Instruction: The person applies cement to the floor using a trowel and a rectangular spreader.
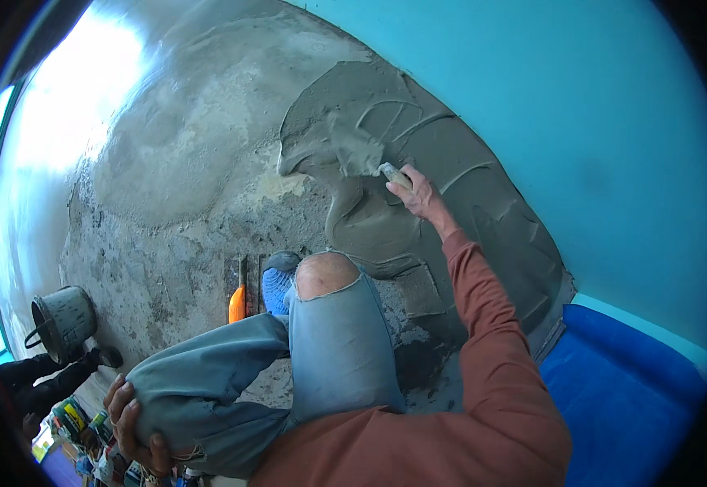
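Close under the camera, rust-brown shirt (500,357), cut off along the lower edge, beside pale, torn jeans (345,349) with both knees bent. Beyond, rough grey floor (150,243), washed out by glare at upper left, with open room leftward of the wet patch. Along the right, turquoise wall (564,97), bounding any sweep that way. Against its base, wet mortar (483,195), ridged and swirled, ending raggedly on bare floor. At lower right, blue sheet (629,398), cut off by the dark rim. At lower left, jumbled clutter (86,438), hard to make out, below another person's dark-clothed legs (45,385), mostly out of view, and a grey bucket (69,321). Over the bent left knee, left hand (130,430), fingers laid apart, palm hidden. Above the mortar, right hand (420,197), wrapped round the handle of a trowel (362,154); blade reaching up and left of the fist, smeared until barely distinct from the mortar. Beside the right knee, blue shoe (279,288), partly hidden; just left, orange-handled tool (237,304).
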The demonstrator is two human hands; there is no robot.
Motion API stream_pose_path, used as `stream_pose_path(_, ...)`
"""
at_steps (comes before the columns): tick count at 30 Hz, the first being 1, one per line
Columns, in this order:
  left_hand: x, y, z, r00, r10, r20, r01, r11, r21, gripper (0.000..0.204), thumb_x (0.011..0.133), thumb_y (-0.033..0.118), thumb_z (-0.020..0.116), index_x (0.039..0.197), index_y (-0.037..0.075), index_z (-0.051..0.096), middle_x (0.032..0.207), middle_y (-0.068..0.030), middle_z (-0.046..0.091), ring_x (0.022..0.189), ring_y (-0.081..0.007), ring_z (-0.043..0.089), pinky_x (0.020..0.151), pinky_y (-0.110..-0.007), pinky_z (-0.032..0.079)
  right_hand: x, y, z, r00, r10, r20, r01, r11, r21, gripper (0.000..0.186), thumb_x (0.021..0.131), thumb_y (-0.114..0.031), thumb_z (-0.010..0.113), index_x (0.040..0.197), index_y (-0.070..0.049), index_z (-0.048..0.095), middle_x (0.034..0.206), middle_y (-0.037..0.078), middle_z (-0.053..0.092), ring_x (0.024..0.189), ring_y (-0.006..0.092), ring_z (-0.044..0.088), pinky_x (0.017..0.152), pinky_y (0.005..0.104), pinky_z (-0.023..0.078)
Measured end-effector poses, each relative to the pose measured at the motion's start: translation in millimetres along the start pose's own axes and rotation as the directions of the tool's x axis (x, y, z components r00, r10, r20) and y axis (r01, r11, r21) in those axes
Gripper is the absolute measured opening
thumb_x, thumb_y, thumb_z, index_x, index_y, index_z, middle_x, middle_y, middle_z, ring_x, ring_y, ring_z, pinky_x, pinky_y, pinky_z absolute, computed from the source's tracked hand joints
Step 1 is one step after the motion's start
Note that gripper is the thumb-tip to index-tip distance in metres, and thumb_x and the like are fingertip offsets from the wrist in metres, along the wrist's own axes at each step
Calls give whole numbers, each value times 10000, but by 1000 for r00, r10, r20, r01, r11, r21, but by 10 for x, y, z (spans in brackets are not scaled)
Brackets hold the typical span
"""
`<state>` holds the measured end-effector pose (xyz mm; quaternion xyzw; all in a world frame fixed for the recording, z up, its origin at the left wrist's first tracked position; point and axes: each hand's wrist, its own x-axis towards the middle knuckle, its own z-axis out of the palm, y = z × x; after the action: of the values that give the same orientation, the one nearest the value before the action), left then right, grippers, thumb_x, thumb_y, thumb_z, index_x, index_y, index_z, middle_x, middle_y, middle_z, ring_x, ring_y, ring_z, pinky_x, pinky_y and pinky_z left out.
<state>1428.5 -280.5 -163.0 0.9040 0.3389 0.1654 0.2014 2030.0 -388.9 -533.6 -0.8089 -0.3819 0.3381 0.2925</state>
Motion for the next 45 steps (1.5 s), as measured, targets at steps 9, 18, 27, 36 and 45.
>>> stream_pose_path(9, 46, 41, 14, 999, -25, 36, 25, 1000, 16, 541, 971, 434, 547, 1342, 42, 586, 1393, -269, 588, 1327, -516, 520, 1113, -660, 388, 872, 826, -747, 959, -77, -273, 41, 990, -136, 516, 938, -502, 742, 984, -34, 528, 861, 198, 566, 781, 322, 516, 763, 445, 491)
stream_pose_path(18, -109, 33, -8, 999, -33, 3, 33, 999, 7, 534, 1005, 416, 507, 1386, 43, 533, 1409, -274, 569, 1328, -521, 513, 1125, -663, 379, 1255, 897, -1223, 979, 73, -189, -104, 982, -158, 479, 962, -510, 722, 955, -61, 556, 684, 124, 536, 559, 244, 548, 614, 427, 494)
stream_pose_path(27, -62, 64, -29, 999, -21, 37, 21, 1000, 11, 533, 1012, 419, 502, 1395, 49, 523, 1412, -286, 560, 1321, -529, 515, 1110, -678, 387, 455, 472, -446, 997, -7, 79, 20, 987, -161, 509, 963, -520, 703, 1093, -38, 604, 959, 230, 658, 899, 390, 647, 815, 466, 514)
stream_pose_path(36, -64, -39, 2, 999, 32, 40, -32, 999, -15, 536, 1005, 366, 491, 1412, 17, 494, 1406, -326, 538, 1299, -536, 522, 1109, -680, 386, 253, 1398, -1434, 965, -199, -171, 176, 974, -141, 377, 992, -392, 725, 944, -45, 586, 753, 95, 563, 682, 214, 546, 654, 377, 473)
stream_pose_path(45, -22, 81, 14, 999, 4, 40, -6, 999, 52, 544, 1008, 389, 479, 1416, 29, 496, 1413, -312, 540, 1322, -524, 514, 1132, -667, 375, 470, 1746, -1676, 974, 165, -153, -173, 984, -41, 468, 957, -544, 721, 905, -113, 546, 647, 5, 504, 499, 118, 467, 423, 315, 365)
